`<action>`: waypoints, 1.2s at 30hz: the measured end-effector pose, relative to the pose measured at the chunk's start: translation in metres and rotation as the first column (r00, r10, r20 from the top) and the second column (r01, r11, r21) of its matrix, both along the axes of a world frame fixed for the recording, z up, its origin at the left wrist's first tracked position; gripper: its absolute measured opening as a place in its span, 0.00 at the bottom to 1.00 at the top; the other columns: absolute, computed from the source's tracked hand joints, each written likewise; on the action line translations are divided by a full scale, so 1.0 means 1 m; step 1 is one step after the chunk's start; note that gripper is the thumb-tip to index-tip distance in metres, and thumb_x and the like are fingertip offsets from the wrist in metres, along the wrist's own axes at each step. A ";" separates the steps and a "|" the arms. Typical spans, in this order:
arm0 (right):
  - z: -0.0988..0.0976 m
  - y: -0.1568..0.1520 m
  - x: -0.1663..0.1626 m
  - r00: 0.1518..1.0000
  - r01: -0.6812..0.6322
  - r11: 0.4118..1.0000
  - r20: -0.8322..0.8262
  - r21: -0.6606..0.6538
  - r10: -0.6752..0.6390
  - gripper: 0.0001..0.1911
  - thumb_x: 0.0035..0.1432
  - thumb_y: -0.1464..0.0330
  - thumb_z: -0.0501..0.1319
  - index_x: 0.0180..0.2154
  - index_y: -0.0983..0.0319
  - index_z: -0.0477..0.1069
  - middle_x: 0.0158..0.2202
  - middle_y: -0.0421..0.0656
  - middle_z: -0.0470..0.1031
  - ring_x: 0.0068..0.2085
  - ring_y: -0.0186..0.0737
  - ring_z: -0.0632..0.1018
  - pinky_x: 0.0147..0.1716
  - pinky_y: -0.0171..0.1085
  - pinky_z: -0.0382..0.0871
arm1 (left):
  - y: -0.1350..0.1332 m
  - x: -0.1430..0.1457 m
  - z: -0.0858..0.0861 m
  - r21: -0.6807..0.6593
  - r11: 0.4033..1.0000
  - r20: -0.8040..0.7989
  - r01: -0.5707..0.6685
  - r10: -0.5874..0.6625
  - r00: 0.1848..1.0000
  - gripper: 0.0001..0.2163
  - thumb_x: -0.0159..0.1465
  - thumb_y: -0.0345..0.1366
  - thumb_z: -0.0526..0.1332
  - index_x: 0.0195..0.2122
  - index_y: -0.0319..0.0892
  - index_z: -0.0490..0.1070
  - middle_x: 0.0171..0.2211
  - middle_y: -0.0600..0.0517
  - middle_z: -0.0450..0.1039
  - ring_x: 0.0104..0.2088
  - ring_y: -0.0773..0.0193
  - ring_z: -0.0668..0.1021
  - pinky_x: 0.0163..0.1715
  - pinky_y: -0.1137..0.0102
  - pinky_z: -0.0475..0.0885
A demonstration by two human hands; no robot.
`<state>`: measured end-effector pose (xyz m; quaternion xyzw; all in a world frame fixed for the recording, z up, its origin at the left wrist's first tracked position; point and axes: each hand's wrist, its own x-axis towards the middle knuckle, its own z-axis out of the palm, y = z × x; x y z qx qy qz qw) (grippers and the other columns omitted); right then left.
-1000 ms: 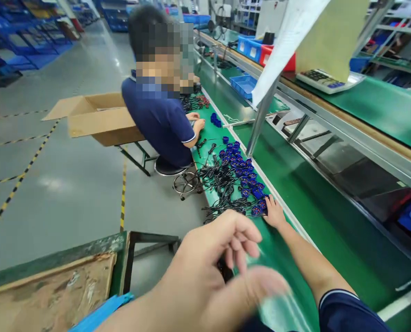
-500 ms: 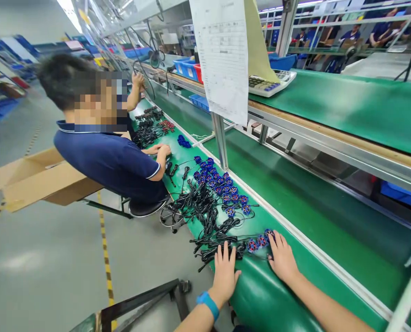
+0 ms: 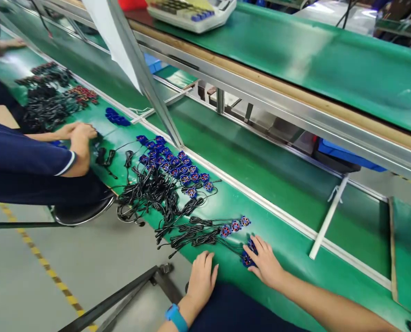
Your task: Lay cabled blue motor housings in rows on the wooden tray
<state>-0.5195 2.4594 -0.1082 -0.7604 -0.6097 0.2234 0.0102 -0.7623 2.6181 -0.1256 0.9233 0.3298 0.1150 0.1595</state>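
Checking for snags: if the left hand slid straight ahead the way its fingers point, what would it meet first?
Probably the coiled black cables just beyond the left hand, though depth is unclear.

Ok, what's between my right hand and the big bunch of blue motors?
A row of three blue motors with coiled black leads, seen in the head view.

Right hand (image 3: 266, 263) rests on the bench (image 3: 288, 244), left hand (image 3: 201, 276) at its near edge; motors (image 3: 235, 226) just behind, cable heap (image 3: 157, 193) farther left.

The right hand (image 3: 266, 266) half covers what seems a blue motor (image 3: 246, 261) beneath its fingers.
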 end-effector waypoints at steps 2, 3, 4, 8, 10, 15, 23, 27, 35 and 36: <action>0.000 -0.002 0.004 0.997 -0.078 0.997 -0.022 0.011 0.078 0.43 0.55 0.66 0.69 0.68 0.52 0.55 0.72 0.59 0.47 0.70 0.67 0.50 0.62 0.65 0.54 | -0.010 0.002 0.003 -0.029 0.998 0.049 0.050 -0.049 0.998 0.11 0.70 0.35 0.53 0.50 0.39 0.70 0.46 0.42 0.73 0.47 0.56 0.76 0.47 0.61 0.75; 0.000 -0.001 0.007 0.991 -0.129 0.992 -0.036 0.016 0.129 0.43 0.54 0.66 0.70 0.68 0.51 0.56 0.72 0.59 0.46 0.71 0.68 0.48 0.61 0.66 0.53 | -0.012 0.007 0.006 -0.034 0.998 0.070 0.053 -0.050 0.996 0.11 0.70 0.33 0.52 0.49 0.39 0.70 0.46 0.43 0.72 0.47 0.57 0.76 0.47 0.61 0.75; -0.001 0.001 0.009 0.981 -0.185 0.983 -0.051 0.021 0.186 0.43 0.54 0.65 0.70 0.67 0.50 0.56 0.72 0.58 0.45 0.71 0.69 0.48 0.61 0.68 0.53 | -0.011 0.015 0.010 -0.035 0.998 0.087 0.045 -0.042 0.995 0.11 0.70 0.32 0.51 0.48 0.39 0.70 0.46 0.43 0.72 0.48 0.57 0.75 0.49 0.62 0.74; -0.002 0.008 0.017 0.927 -0.366 0.930 -0.082 0.030 0.367 0.35 0.61 0.63 0.65 0.66 0.49 0.58 0.71 0.57 0.48 0.69 0.65 0.53 0.58 0.66 0.56 | 0.004 0.077 0.031 -0.012 0.999 -0.058 -0.034 0.033 0.998 0.17 0.71 0.38 0.52 0.57 0.37 0.68 0.53 0.37 0.68 0.53 0.50 0.72 0.50 0.56 0.73; 0.000 0.009 0.020 0.903 -0.421 0.907 -0.085 0.030 0.422 0.30 0.63 0.61 0.63 0.65 0.50 0.60 0.70 0.58 0.52 0.67 0.63 0.58 0.56 0.63 0.60 | 0.011 0.114 0.040 0.004 0.999 -0.258 -0.048 0.047 0.965 0.25 0.70 0.44 0.55 0.65 0.41 0.61 0.58 0.34 0.64 0.55 0.44 0.71 0.47 0.52 0.74; 0.004 0.013 0.021 0.816 -0.569 0.821 -0.101 0.035 0.570 0.32 0.60 0.56 0.66 0.63 0.48 0.61 0.66 0.56 0.58 0.59 0.58 0.67 0.50 0.53 0.66 | 0.010 0.176 0.039 0.015 1.000 -0.552 -0.001 0.009 0.834 0.39 0.64 0.53 0.61 0.72 0.54 0.42 0.63 0.31 0.58 0.54 0.38 0.69 0.37 0.51 0.76; -0.012 0.027 -0.001 0.780 -0.618 0.786 -0.121 -0.003 0.614 0.39 0.55 0.51 0.68 0.64 0.55 0.59 0.58 0.57 0.67 0.52 0.54 0.71 0.48 0.49 0.68 | 0.010 0.194 0.023 0.030 0.994 -0.622 -0.107 0.103 0.776 0.33 0.66 0.56 0.54 0.69 0.50 0.53 0.54 0.33 0.65 0.50 0.41 0.71 0.34 0.53 0.76; -0.026 0.013 -0.005 0.800 -0.582 0.813 -0.168 0.009 0.576 0.35 0.55 0.53 0.66 0.60 0.59 0.64 0.53 0.55 0.71 0.53 0.56 0.73 0.51 0.51 0.68 | 0.011 0.187 0.021 0.019 0.995 -0.576 -0.094 0.088 0.813 0.27 0.67 0.52 0.56 0.65 0.49 0.60 0.52 0.36 0.67 0.50 0.44 0.71 0.40 0.52 0.75; -0.072 -0.030 0.033 0.829 -0.557 0.766 0.166 0.322 0.533 0.27 0.45 0.65 0.63 0.51 0.58 0.69 0.43 0.50 0.78 0.41 0.53 0.79 0.41 0.45 0.73 | 0.015 0.166 0.000 -0.003 1.000 -0.541 0.019 -0.018 0.841 0.36 0.62 0.59 0.59 0.66 0.44 0.58 0.54 0.33 0.66 0.52 0.42 0.70 0.41 0.52 0.76; -0.073 -0.033 0.040 0.823 -0.567 0.729 0.232 0.383 0.518 0.26 0.46 0.67 0.62 0.51 0.58 0.69 0.41 0.49 0.79 0.39 0.51 0.79 0.39 0.43 0.73 | 0.014 0.166 -0.001 -0.006 1.000 -0.541 0.005 -0.007 0.841 0.38 0.62 0.60 0.58 0.68 0.45 0.55 0.54 0.33 0.65 0.52 0.41 0.70 0.38 0.53 0.77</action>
